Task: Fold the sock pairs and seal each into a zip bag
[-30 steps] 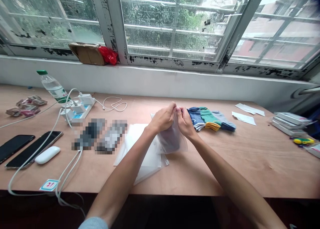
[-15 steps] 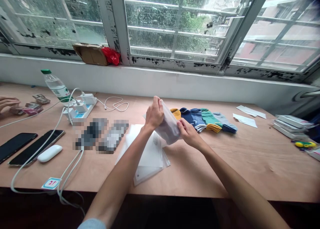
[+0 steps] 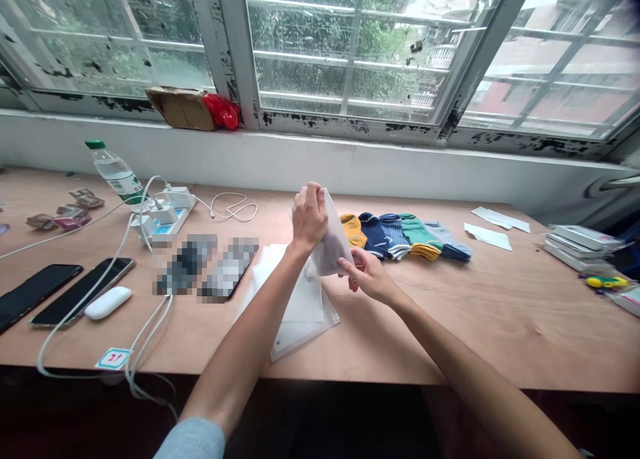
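Frosted plastic pouch in my hands
My left hand [image 3: 309, 217] pinches the thin, translucent pouch [image 3: 333, 245]; my right hand [image 3: 369, 277] grips its lower edge.

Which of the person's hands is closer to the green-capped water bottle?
Left. The left hand grips the top of the clear bag, to the right of the water bottle; the right hand touches the bag's lower edge, even farther right.

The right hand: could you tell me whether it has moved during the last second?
Yes. The right hand has dropped toward the near edge of the table, away from the socks, to the bottom of the bag.
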The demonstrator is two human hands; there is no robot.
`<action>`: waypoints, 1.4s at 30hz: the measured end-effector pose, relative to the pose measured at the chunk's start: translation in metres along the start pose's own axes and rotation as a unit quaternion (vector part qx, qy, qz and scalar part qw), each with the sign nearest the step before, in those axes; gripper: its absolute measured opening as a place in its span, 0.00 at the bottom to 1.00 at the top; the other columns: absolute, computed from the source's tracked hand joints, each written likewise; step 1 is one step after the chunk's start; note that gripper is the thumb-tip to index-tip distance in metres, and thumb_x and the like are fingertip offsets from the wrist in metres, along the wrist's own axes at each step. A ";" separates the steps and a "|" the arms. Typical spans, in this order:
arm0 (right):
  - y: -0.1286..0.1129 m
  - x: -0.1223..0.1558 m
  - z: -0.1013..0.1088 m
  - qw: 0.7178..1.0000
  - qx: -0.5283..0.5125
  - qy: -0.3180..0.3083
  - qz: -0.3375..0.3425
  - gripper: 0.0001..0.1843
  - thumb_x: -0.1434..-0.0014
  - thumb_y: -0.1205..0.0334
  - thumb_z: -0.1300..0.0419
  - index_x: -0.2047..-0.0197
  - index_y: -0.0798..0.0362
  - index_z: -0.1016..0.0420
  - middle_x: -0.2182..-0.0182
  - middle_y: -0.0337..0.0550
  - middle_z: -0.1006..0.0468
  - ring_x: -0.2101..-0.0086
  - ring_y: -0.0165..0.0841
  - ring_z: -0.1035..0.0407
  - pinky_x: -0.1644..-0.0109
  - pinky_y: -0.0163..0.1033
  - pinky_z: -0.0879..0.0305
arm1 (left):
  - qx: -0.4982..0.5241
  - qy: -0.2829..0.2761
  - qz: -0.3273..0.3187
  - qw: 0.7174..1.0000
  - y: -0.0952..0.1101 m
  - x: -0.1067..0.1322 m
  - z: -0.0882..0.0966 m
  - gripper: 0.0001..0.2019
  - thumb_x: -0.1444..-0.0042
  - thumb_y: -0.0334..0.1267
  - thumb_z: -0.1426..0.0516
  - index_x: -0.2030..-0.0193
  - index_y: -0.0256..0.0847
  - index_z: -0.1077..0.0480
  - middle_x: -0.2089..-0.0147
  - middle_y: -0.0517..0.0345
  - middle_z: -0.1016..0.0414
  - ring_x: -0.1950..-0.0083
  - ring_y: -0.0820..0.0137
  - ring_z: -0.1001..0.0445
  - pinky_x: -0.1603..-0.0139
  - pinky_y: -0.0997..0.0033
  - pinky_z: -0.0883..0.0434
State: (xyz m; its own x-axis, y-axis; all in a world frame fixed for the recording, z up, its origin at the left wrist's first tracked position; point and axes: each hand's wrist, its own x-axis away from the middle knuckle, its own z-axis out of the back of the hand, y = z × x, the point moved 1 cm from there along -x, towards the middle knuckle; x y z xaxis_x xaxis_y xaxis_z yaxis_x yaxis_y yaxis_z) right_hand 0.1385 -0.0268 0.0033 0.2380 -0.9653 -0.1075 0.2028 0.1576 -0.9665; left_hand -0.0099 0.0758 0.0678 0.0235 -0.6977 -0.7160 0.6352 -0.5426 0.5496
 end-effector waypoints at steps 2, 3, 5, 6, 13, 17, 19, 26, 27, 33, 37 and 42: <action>-0.001 -0.010 -0.008 1.000 -0.016 0.008 0.015 0.20 0.40 0.42 0.43 0.65 0.52 0.36 0.75 0.35 0.28 0.82 0.25 0.35 0.79 0.33 0.36 | -0.017 0.004 -0.006 1.000 0.005 0.003 0.001 0.12 0.31 0.44 0.56 0.53 0.43 0.36 0.51 0.49 0.29 0.46 0.61 0.32 0.44 0.59 0.37; -0.002 -0.015 -0.011 0.999 -0.033 0.015 0.019 0.21 0.40 0.41 0.43 0.65 0.52 0.36 0.75 0.35 0.28 0.81 0.26 0.33 0.78 0.34 0.35 | -0.025 0.008 -0.004 1.000 0.007 0.005 0.003 0.12 0.32 0.45 0.54 0.49 0.44 0.37 0.47 0.48 0.30 0.43 0.60 0.34 0.42 0.57 0.38; -0.004 -0.025 -0.016 0.996 -0.075 0.044 0.028 0.21 0.41 0.41 0.43 0.65 0.52 0.36 0.75 0.36 0.27 0.78 0.28 0.30 0.75 0.35 0.32 | -0.041 0.015 0.005 0.999 0.008 0.013 0.009 0.17 0.35 0.47 0.50 0.43 0.44 0.41 0.39 0.46 0.36 0.38 0.57 0.39 0.40 0.53 0.41; -0.005 -0.030 -0.016 0.993 -0.092 0.062 0.031 0.21 0.41 0.41 0.42 0.65 0.52 0.35 0.75 0.37 0.27 0.77 0.28 0.30 0.75 0.34 0.32 | -0.045 0.007 0.007 0.999 0.008 0.019 0.013 0.20 0.37 0.48 0.48 0.42 0.44 0.43 0.38 0.45 0.38 0.36 0.56 0.41 0.39 0.52 0.42; 0.005 -0.058 -0.008 0.980 -0.186 0.066 -0.018 0.21 0.47 0.43 0.36 0.64 0.52 0.32 0.79 0.32 0.33 0.82 0.23 0.44 0.82 0.31 0.52 | -0.032 -0.217 -0.094 0.971 -0.010 0.074 0.023 0.23 0.43 0.51 0.44 0.47 0.41 0.42 0.47 0.47 0.33 0.48 0.58 0.34 0.47 0.56 0.34; 0.004 -0.062 -0.002 0.992 -0.126 0.019 0.011 0.20 0.45 0.42 0.38 0.62 0.51 0.30 0.78 0.32 0.34 0.81 0.24 0.45 0.80 0.32 0.51 | -0.095 -0.214 -0.102 0.967 -0.015 0.079 0.014 0.19 0.47 0.38 0.43 0.49 0.41 0.40 0.48 0.47 0.34 0.48 0.58 0.34 0.50 0.58 0.33; -0.002 -0.063 0.001 0.996 -0.083 -0.004 0.038 0.20 0.43 0.42 0.39 0.60 0.51 0.29 0.78 0.32 0.35 0.80 0.25 0.45 0.78 0.33 0.49 | -0.124 -0.194 -0.079 0.970 -0.014 0.074 0.011 0.17 0.48 0.32 0.45 0.51 0.42 0.39 0.51 0.49 0.33 0.50 0.58 0.34 0.52 0.59 0.33; -0.003 -0.049 0.030 0.941 0.300 0.036 0.155 0.17 0.40 0.51 0.43 0.53 0.53 0.28 0.59 0.49 0.23 0.60 0.40 0.30 0.56 0.44 0.34 | -0.215 -0.195 -0.041 0.956 -0.020 0.067 0.004 0.17 0.51 0.25 0.47 0.55 0.43 0.37 0.52 0.50 0.33 0.49 0.58 0.36 0.50 0.59 0.34; 0.000 -0.046 0.034 0.902 0.392 0.041 0.176 0.17 0.42 0.55 0.41 0.52 0.54 0.27 0.54 0.53 0.24 0.52 0.44 0.32 0.51 0.48 0.35 | -0.228 -0.215 -0.037 0.949 -0.022 0.070 0.000 0.16 0.50 0.25 0.47 0.54 0.43 0.36 0.51 0.50 0.33 0.48 0.58 0.36 0.51 0.58 0.34; 0.020 -0.047 0.032 0.741 0.655 0.001 0.145 0.33 0.50 0.73 0.44 0.39 0.60 0.37 0.43 0.61 0.30 0.38 0.50 0.44 0.38 0.53 0.50 | -0.190 -0.255 -0.016 0.948 -0.030 0.086 -0.015 0.12 0.39 0.38 0.49 0.49 0.43 0.36 0.48 0.48 0.34 0.47 0.58 0.35 0.49 0.59 0.34; 0.021 -0.060 0.023 0.743 0.663 0.015 0.085 0.19 0.46 0.77 0.49 0.52 0.61 0.29 0.57 0.60 0.21 0.52 0.45 0.30 0.47 0.44 0.42 | -0.156 -0.228 -0.002 0.961 -0.035 0.087 -0.015 0.12 0.39 0.38 0.48 0.49 0.42 0.37 0.48 0.48 0.34 0.47 0.58 0.35 0.47 0.58 0.34; 0.007 -0.063 0.033 0.785 0.609 0.076 0.090 0.12 0.43 0.68 0.45 0.56 0.55 0.27 0.56 0.54 0.21 0.56 0.43 0.28 0.56 0.40 0.37 | -0.138 -0.184 0.017 0.973 -0.040 0.089 -0.015 0.11 0.39 0.37 0.48 0.50 0.41 0.38 0.49 0.47 0.34 0.48 0.58 0.35 0.48 0.58 0.33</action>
State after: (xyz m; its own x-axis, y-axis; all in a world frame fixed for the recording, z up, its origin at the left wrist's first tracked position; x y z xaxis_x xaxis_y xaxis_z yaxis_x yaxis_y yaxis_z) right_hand 0.1565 0.0419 0.0107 0.2698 -0.9038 -0.3321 0.9579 0.2871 -0.0034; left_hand -0.0211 0.0425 -0.0241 -0.1977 -0.8610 -0.4687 0.8230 -0.4055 0.3977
